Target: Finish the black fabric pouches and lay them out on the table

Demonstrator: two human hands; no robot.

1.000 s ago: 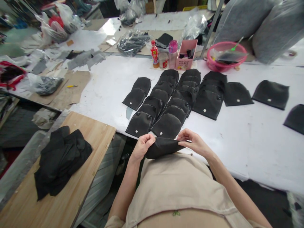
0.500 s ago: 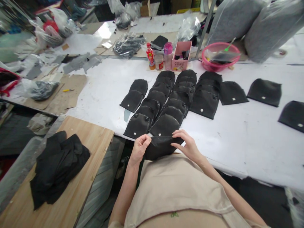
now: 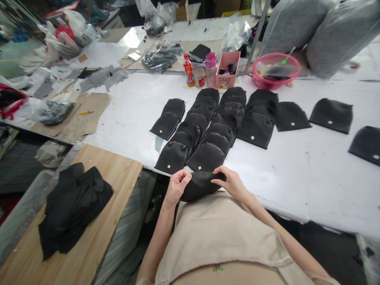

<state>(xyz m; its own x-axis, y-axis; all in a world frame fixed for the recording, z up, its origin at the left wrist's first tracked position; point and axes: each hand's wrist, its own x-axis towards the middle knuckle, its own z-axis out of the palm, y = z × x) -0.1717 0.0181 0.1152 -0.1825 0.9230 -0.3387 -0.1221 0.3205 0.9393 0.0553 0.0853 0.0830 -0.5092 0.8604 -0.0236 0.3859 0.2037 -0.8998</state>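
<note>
A black fabric piece (image 3: 199, 187) hangs between my hands, just in front of the beige apron and at the table's near edge. My left hand (image 3: 178, 185) pinches its left end between thumb and fingers. At its upper right edge, my right hand (image 3: 230, 181) grips it with thumb and fingertips; part of its right end is hidden by those fingers. Just beyond lie overlapping rows of black rounded pieces (image 3: 208, 157), several of them bearing a small white tag. More such pieces lie apart on the right, one of them a single black piece (image 3: 331, 115).
On the left a wooden board (image 3: 124, 166) carries a heap of black cloth (image 3: 77, 209). Behind the rows stand a red-labelled bottle (image 3: 188, 71), a pink box (image 3: 227, 79) and a pink basin (image 3: 267, 82). Large grey bags (image 3: 341, 43) stand at the back right.
My right hand has slid leftward along the black fabric piece, closer to my left hand, and its fingers have closed in on the edge. The view shifted slightly.
</note>
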